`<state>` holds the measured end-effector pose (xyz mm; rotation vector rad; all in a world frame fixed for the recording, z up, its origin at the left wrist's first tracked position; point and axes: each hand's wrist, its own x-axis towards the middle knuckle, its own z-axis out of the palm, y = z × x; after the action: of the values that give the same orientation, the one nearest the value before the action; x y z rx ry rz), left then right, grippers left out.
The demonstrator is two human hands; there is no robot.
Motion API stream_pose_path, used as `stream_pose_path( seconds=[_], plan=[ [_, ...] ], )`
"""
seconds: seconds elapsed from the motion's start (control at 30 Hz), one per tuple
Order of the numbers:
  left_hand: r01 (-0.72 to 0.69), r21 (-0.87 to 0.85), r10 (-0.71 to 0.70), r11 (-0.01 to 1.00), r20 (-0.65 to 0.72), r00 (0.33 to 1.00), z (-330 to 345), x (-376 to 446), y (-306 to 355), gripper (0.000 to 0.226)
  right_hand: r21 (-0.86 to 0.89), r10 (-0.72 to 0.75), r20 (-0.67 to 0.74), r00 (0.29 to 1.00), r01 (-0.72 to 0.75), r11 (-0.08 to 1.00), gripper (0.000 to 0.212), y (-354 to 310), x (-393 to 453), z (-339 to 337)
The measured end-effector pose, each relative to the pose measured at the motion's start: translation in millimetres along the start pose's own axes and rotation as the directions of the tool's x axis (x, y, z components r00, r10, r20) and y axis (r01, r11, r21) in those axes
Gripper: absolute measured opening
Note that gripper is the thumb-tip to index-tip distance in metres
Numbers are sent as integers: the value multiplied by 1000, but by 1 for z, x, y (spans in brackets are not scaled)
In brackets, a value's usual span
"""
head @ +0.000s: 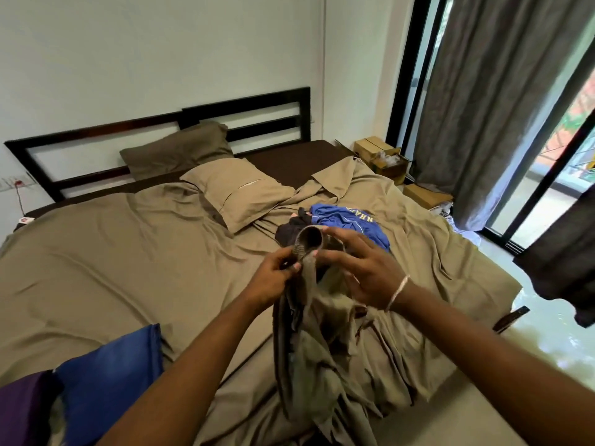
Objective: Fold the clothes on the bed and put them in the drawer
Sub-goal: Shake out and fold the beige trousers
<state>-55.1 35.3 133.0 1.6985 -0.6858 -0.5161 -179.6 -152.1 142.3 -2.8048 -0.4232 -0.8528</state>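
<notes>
An olive-grey garment (318, 320) hangs above the bed (122, 252), held up by both hands. My left hand (273, 278) pinches the ribbed edge of its round opening. My right hand (357, 268) grips the other side of that opening, fingers spread over the cloth. The garment's lower part drapes down toward the bed's near edge. Behind my hands lie a blue garment with yellow letters (351, 223) and a dark garment (291, 231), both unfolded. A blue folded cloth (109, 378) and a purple one (22, 410) sit at the near left. No drawer is in view.
Two pillows (238, 191) lie near the dark headboard (154, 130). Cardboard boxes (386, 159) stand on the floor right of the bed, by the grey curtain (489, 101) and glass sliding door. A dark cloth (560, 252) hangs at the right edge.
</notes>
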Motion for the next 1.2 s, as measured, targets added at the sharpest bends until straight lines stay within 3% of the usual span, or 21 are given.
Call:
stream_pose_path(
  seconds=[0.1, 0.23, 0.37, 0.43, 0.53, 0.67, 0.77, 0.87, 0.93, 1.03, 1.1, 1.2],
  plan=[
    [25, -30, -19, 999, 193, 981, 6, -4, 12, 33, -216, -200, 269, 942, 262, 941, 49, 15, 30, -28],
    [-22, -5, 23, 1000, 266, 964, 15, -10, 24, 29, -125, -296, 461, 837, 391, 912, 22, 11, 61, -55],
    [8, -85, 2, 996, 115, 993, 33, -28, 23, 26, -86, -78, 641, 764, 173, 981, 13, 5, 87, -72],
    [4, -108, 0, 994, 42, 999, 35, -43, 0, 40, -39, -44, 599, 799, 83, 996, 12, 8, 94, -74],
    [-104, 130, 100, 986, 34, 994, 36, -78, -61, 67, 26, 18, 551, 835, -38, 999, 8, 19, 101, -77],
    [-6, 363, -52, 932, 151, 987, 43, -116, -128, 26, 175, 44, 500, 865, -151, 973, 10, 29, 110, -91],
    [124, 406, -150, 905, 33, 988, 13, -111, -117, 32, 269, 16, 510, 860, -177, 947, 15, 40, 113, -110],
    [166, 688, -149, 706, -84, 985, -39, -88, -83, 25, 165, 61, 535, 843, -175, 971, 16, 63, 116, -133],
    [139, 824, -69, 549, -121, 990, -75, -68, -48, 65, 73, 101, 524, 846, -163, 984, 30, 84, 117, -147],
    [98, 906, 135, 411, -167, 977, -116, -46, 25, 82, -8, 117, 473, 873, -129, 992, 49, 108, 128, -172],
    [93, 947, 262, 309, -179, 948, -136, -35, 63, 70, -65, 113, 444, 889, -93, 993, 39, 121, 135, -188],
    [121, 980, 424, 159, -178, 888, -162, -17, 122, 31, -152, 140, 405, 903, -84, 985, 23, 140, 156, -218]
  ],
)
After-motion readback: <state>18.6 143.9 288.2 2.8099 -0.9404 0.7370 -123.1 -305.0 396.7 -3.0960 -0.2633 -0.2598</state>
